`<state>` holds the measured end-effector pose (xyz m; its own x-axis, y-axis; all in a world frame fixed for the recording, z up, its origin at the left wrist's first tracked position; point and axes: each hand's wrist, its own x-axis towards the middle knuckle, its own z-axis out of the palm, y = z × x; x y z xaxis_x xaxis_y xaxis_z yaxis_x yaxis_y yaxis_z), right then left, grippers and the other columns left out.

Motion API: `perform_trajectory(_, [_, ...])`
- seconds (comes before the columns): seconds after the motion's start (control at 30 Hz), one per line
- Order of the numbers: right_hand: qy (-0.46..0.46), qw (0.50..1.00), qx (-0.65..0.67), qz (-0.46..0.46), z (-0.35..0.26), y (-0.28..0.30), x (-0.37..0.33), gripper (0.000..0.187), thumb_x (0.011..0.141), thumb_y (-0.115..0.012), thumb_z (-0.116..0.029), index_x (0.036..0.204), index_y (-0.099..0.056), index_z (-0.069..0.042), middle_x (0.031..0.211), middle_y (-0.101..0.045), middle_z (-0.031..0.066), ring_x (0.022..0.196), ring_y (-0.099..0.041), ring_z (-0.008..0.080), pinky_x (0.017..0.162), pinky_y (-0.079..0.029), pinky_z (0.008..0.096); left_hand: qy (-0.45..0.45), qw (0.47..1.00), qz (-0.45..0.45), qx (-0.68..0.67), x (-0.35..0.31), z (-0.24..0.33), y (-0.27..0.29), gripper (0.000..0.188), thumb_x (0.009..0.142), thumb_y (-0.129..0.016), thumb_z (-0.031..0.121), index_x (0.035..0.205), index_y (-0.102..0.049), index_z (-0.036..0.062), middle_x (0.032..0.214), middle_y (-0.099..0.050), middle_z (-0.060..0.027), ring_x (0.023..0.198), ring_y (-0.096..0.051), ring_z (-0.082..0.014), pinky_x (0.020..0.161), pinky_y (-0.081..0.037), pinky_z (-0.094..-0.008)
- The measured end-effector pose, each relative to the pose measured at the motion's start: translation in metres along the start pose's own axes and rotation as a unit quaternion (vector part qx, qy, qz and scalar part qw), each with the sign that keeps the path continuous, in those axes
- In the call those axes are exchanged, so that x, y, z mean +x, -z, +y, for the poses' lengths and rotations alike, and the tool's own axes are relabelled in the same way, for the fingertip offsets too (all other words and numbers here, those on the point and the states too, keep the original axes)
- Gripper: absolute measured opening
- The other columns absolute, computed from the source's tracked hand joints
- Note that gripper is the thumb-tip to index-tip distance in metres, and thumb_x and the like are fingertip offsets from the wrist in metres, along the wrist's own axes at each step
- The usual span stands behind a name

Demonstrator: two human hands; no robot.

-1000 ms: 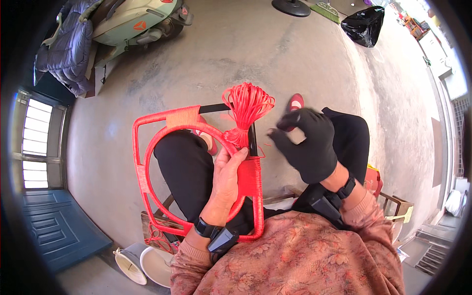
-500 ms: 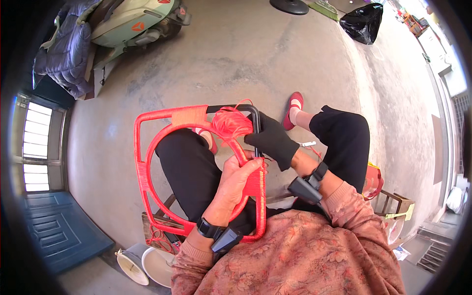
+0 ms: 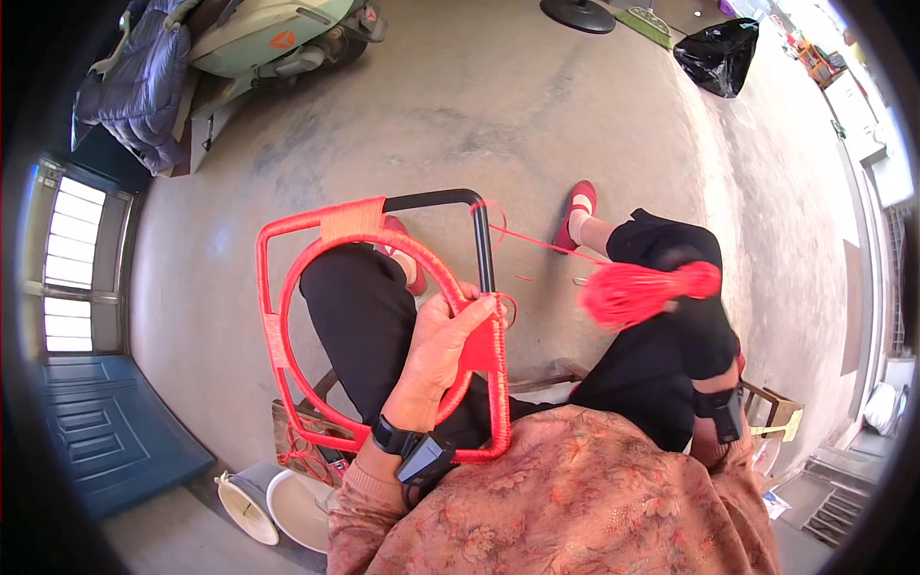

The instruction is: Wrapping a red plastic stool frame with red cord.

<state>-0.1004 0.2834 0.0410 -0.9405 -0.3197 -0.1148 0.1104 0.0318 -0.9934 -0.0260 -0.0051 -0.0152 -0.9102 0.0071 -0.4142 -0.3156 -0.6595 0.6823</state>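
Note:
A rounded square frame with a ring inside it (image 3: 353, 220) lies tilted over my lap, mostly wrapped in red cord. Its upper right corner shows a bare black bar (image 3: 484, 247). My left hand (image 3: 436, 350) is closed round the right side of the frame, thumb on top, where the wrapping ends. Off to the right, my right hand (image 3: 707, 331), in a black glove and blurred against the dark trousers, grips a bundle of red cord (image 3: 637, 292). A thin red strand (image 3: 551, 244) stretches from the bundle to the bare bar.
Wooden stool edges (image 3: 771, 407) show beside my legs. Two pale buckets (image 3: 251, 508) stand at lower left, near a blue door panel (image 3: 125, 431). A scooter (image 3: 278, 43) is at far left. A black plastic bag (image 3: 719, 57) and a green broom (image 3: 644, 24) lie at far right.
My right hand has pulled the cord bundle away from the frame's upper right corner, out to the right, drawing out a strand. My left hand keeps its hold on the frame.

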Motion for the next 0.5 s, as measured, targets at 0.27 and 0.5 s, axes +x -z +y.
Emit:
perform_trajectory(0.27, [0.048, 0.87, 0.372, 0.319, 0.001, 0.102, -0.036, 0.048, 0.096, -0.049, -0.04, 0.121, -0.05, 0.0, 0.109, -0.057, 0.0113, 0.105, -0.054, 0.0258, 0.096, -0.042, 0.0474, -0.031, 0.999, 0.018, 0.038, -0.007, 0.001, 0.0, 0.015, 0.088, -0.065, 0.008, 0.096, -0.053, 0.006, 0.085, -0.066, -0.0099, 0.072, -0.066, -0.0174, 0.065, -0.055, -0.0285])
perform_trajectory(0.5, [-0.068, 0.934, 0.239, 0.258, 0.02, 0.066, -0.012, 0.025, 0.088, -0.063, -0.015, 0.11, -0.058, -0.005, 0.095, -0.062, 0.0033, 0.081, -0.061, 0.0137, 0.069, -0.048, 0.0257, -0.027, 0.999, 0.017, 0.037, -0.006, 0.0, -0.004, 0.021, 0.088, -0.064, 0.007, 0.106, -0.054, 0.0036, 0.09, -0.065, -0.0071, 0.076, -0.064, -0.0128, 0.067, -0.053, -0.0246])
